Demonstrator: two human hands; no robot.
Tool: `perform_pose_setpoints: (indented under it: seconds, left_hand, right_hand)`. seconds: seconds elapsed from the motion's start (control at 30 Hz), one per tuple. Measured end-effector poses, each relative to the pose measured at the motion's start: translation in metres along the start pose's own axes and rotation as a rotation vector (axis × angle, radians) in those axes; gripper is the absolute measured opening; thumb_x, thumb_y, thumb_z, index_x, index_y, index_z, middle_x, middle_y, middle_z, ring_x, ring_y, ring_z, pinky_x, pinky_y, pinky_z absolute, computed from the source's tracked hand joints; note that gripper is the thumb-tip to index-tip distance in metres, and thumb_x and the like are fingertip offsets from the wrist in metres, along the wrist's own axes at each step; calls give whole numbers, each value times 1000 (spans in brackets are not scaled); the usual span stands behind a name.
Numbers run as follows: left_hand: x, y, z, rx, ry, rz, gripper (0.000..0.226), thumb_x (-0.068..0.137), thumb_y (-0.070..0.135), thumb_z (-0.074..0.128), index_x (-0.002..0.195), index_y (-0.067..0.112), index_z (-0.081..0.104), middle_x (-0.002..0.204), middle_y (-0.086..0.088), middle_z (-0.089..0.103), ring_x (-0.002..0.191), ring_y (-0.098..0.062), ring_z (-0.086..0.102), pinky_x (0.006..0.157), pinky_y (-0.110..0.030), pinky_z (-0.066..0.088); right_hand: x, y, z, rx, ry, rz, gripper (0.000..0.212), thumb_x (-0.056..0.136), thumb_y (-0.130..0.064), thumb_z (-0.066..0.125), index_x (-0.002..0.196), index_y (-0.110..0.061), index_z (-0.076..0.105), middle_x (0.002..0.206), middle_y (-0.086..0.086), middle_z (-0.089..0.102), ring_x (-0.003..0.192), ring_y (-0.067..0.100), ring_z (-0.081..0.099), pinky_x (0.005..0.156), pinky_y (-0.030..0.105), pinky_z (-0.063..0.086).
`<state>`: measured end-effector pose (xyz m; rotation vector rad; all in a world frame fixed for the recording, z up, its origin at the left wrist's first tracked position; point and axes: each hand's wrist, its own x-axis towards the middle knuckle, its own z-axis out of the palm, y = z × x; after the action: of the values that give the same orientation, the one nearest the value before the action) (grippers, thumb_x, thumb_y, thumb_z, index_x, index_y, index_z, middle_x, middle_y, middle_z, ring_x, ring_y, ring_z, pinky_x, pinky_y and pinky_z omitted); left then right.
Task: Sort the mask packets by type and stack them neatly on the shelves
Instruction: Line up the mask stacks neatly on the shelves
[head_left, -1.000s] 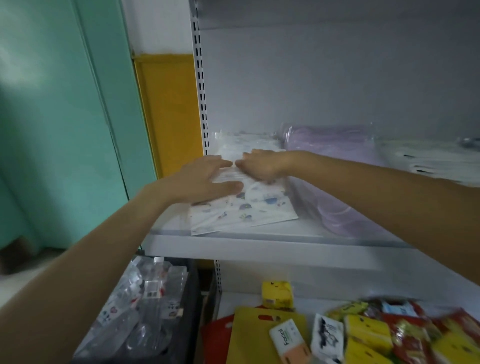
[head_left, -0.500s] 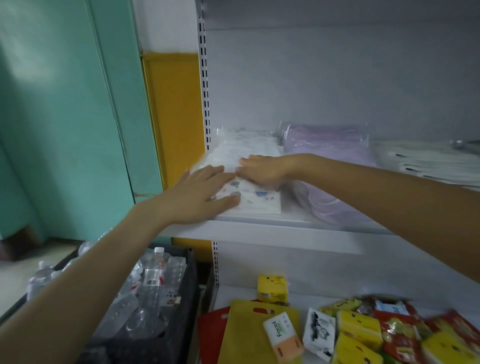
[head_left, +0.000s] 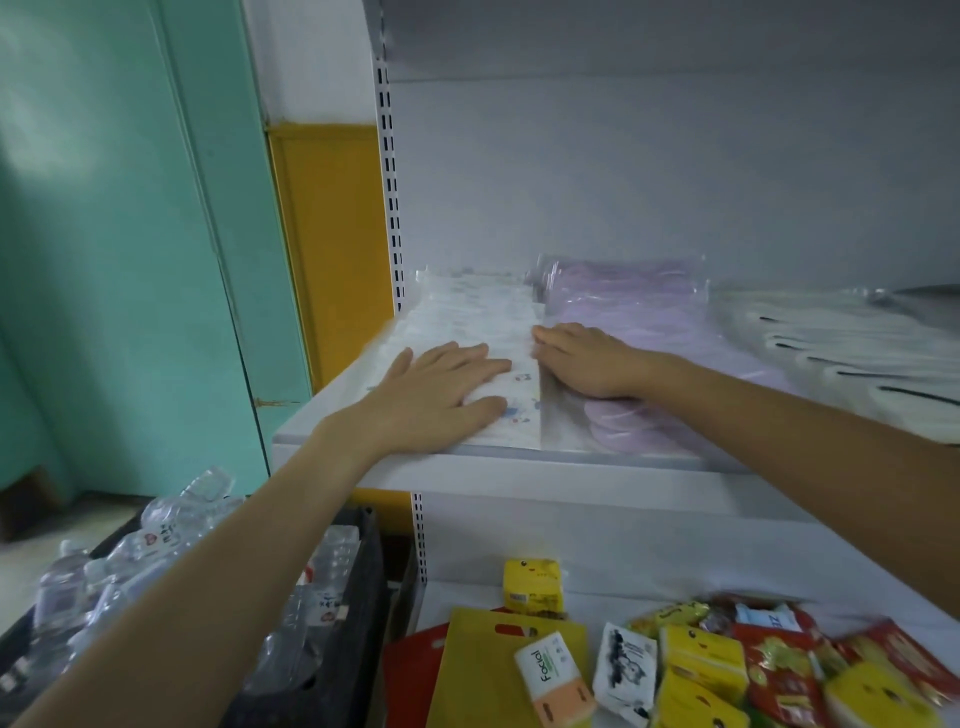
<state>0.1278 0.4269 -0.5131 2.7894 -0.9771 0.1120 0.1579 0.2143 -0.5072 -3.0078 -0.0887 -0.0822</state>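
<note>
A stack of white mask packets with small cartoon prints (head_left: 483, 317) lies at the left end of the white upper shelf (head_left: 519, 467). My left hand (head_left: 441, 400) lies flat on top of this stack, fingers straight. Right of it sits a stack of lilac mask packets (head_left: 623, 296) in clear wrap. My right hand (head_left: 587, 358) rests along the gap between the two stacks, fingers bent against the right edge of the printed stack; I cannot make out a grip. Further right lie white mask packets with black straps (head_left: 841, 353).
The lower shelf (head_left: 597, 597) holds yellow tissue packs (head_left: 532, 584), a Facial tissue pack (head_left: 553, 675) and red snack bags (head_left: 779, 660). A black crate of water bottles (head_left: 182, 571) stands at the lower left. A teal wall and a yellow panel (head_left: 332, 234) are to the left.
The printed packet that hung askew over the shelf front has been pushed back and squared onto its stack. Both hands moved with it toward the shelf back.
</note>
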Motion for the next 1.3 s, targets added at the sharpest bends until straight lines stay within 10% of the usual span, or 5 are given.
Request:
perform_pose_setpoints:
  seconds: [0.5,0.93,1.13,1.3]
  left_hand:
    - [2,2,1,40,64,-43,57,98,52,20,150,36,5,158,13,-4,145,-8,-8,117,-45,-8]
    - [12,-4,7,52,14,-52,58,96,55,20,148,40,0,157,15,-9,144,-8,-13,116,-46,-12]
    - [11,-5,7,32,27,-43,58,96,55,22,148,40,2,158,15,-8,144,-8,-11,117,-45,-11]
    - [10,-3,6,-7,84,-45,53,99,47,20,149,39,4,158,14,-5,145,-7,-9,117,-45,-9]
  right_hand:
    - [87,-28,-53,62,97,-2,55,100,-34,11,150,-14,7,158,9,-4,146,28,-1,117,47,6]
    - [129,-45,-11,-25,-211,32,66,94,-61,8,151,-27,3,158,2,-7,146,23,-7,116,49,-5]
    - [126,-48,-33,0,120,76,64,98,-53,14,150,-22,-5,157,7,-17,145,26,-11,116,45,-4]
    - [140,-50,-10,-55,-142,62,66,95,-60,7,151,-25,-1,157,6,-13,145,27,-8,116,50,-4]
